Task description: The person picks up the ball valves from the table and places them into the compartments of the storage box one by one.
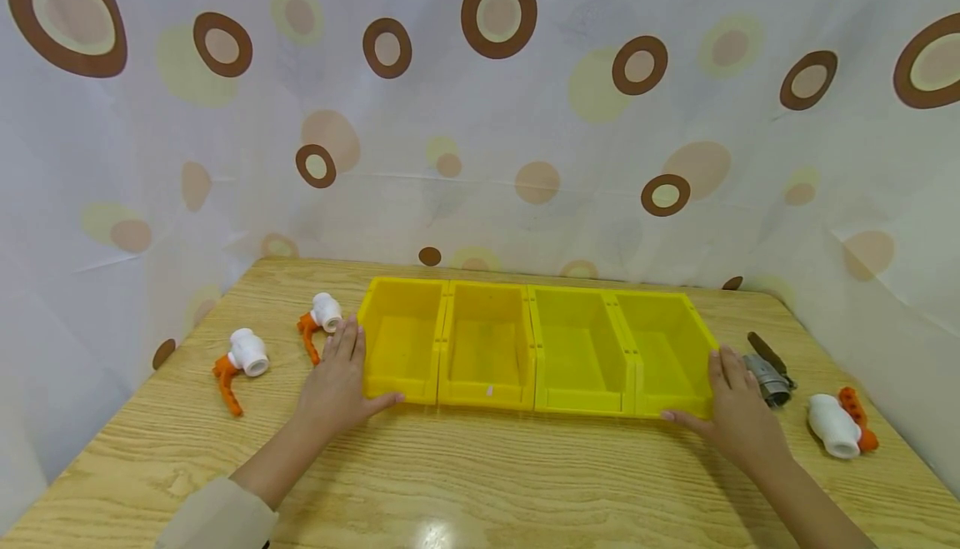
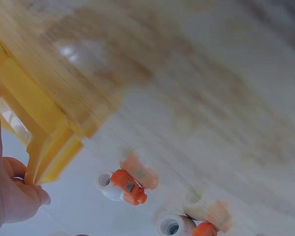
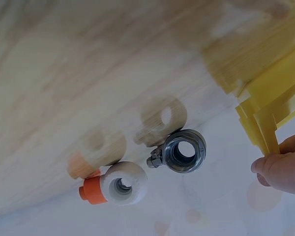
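Observation:
Several yellow storage bins stand side by side in a row on the wooden table, their open tops showing bare insides. At the left end, my left hand holds the outer bin by its front corner, fingers along the side wall and thumb at the front. My right hand holds the opposite end in the same way, its fingertips at the rim. In the left wrist view the fingers lie against the edge of a yellow bin. The right wrist view shows fingertips at another bin's yellow edge.
Left of the bins lie two white ball valves with orange handles, one nearer and one farther. To the right are a grey metal valve with a dark lever and another white valve. A patterned cloth hangs behind the table.

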Motion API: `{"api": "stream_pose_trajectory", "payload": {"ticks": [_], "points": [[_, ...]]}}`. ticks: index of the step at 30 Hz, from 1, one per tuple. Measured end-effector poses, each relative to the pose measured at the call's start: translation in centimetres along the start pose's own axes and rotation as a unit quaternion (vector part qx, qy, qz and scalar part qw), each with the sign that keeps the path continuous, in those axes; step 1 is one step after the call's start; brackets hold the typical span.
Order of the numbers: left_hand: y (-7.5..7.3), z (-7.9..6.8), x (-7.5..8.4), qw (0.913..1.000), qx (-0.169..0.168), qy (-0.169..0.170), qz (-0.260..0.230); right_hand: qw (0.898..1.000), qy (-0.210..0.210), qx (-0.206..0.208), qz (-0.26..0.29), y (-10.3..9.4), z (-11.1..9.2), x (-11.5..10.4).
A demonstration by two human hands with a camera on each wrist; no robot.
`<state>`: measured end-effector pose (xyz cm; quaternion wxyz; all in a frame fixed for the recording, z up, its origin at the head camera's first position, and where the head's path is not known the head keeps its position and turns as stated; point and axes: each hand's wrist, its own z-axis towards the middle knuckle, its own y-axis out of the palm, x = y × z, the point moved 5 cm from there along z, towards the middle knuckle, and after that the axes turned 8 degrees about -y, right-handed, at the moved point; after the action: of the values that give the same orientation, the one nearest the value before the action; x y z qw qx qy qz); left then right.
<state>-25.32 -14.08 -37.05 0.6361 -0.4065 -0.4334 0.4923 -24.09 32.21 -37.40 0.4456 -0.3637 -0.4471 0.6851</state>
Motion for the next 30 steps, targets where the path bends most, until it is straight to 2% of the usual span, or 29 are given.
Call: {"api": "stream_pose_trajectory", "payload": {"ticks": [8, 30], "points": [[0.20, -0.19, -0.11, 0.9997, 0.016, 0.013, 0.012, 1.000, 0.005, -0.006, -0.001, 0.02, -0.10, 0.01], [-0.16, -0.51, 0.11, 0.9996, 0.014, 0.015, 0.019, 1.000, 0.014, -0.012, -0.011, -0.04, -0.35, -0.13]]}}
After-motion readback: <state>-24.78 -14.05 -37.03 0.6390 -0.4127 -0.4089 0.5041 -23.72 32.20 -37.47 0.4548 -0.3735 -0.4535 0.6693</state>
